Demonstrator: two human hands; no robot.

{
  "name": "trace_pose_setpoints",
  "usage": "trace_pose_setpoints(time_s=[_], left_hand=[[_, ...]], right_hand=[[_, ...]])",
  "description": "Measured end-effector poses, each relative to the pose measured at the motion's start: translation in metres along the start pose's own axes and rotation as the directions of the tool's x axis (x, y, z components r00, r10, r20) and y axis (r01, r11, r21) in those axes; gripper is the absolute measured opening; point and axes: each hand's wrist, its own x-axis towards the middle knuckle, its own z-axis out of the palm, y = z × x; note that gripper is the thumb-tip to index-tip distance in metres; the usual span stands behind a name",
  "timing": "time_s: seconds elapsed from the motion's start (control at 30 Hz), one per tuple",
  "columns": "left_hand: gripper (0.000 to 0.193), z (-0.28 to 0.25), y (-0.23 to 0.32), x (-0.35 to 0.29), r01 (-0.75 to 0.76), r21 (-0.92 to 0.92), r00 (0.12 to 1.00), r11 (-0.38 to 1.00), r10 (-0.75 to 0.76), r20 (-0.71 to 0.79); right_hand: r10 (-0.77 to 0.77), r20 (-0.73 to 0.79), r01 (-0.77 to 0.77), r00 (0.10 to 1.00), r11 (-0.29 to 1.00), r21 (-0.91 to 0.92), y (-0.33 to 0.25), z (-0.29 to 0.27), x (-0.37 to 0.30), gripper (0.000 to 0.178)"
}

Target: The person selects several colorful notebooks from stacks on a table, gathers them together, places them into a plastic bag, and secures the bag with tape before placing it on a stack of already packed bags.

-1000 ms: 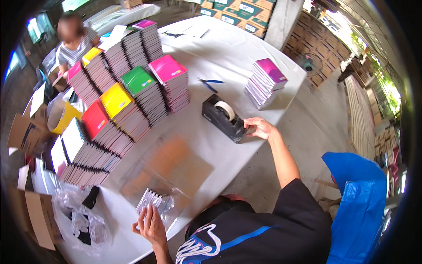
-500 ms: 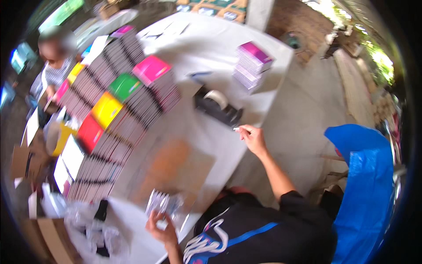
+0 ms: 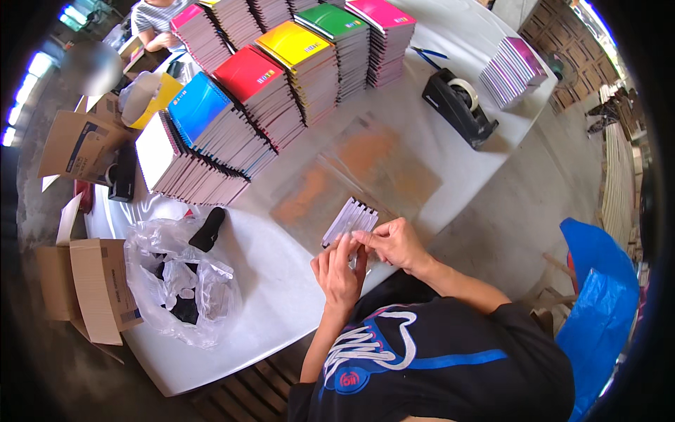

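Note:
A small clear plastic packet [image 3: 346,224] with white pieces striped in black lies before me, above a brownish sheet with orange patches [image 3: 299,197]. My left hand [image 3: 337,276] grips its near end, thumb and fingers closed. My right hand [image 3: 399,246] meets it from the right, thumb and forefinger pinched together at the packet's near edge. Whatever sits between those fingertips is too small to make out. Beyond, toward the right, stands a black tape dispenser [image 3: 450,111] with a pale roll.
Stacks of spiral notebooks [image 3: 253,77] with coloured covers line the table's far left. A purple-topped stack [image 3: 512,74] stands at the far right, pliers [image 3: 429,53] nearer. At left lie a plastic bag [image 3: 165,260] with black items and cardboard boxes [image 3: 105,285]. Another person [image 3: 158,24] sits opposite.
My right hand has come from the tape dispenser, where a small whitish bit showed at its fingertips, to the packet. My left hand still holds the packet. The view has shifted.

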Motion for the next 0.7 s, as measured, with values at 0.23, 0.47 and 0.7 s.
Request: trace_pose_setpoints(time_s=[0.23, 0.47, 0.7], left_hand=[[0.062, -0.029, 0.028, 0.057, 0.056, 0.124, 0.932, 0.991, -0.097, 0.350], [0.086, -0.017, 0.018, 0.102, 0.238, 0.069, 0.818, 0.969, -0.238, 0.524], [0.093, -0.042, -0.036, 0.021, 0.204, -0.199, 0.902, 0.959, -0.105, 0.419]], right_hand=[[-0.100, -0.110, 0.090, 0.989, 0.991, -0.098, 0.089, -0.012, 0.035, 0.052], [0.068, 0.663, -0.001, 0.745, 0.995, -0.101, 0.069, -0.002, 0.015, 0.036], [-0.455, 0.341, 0.335, 0.823, 0.872, 0.356, 0.055, -0.033, 0.065, 0.079]])
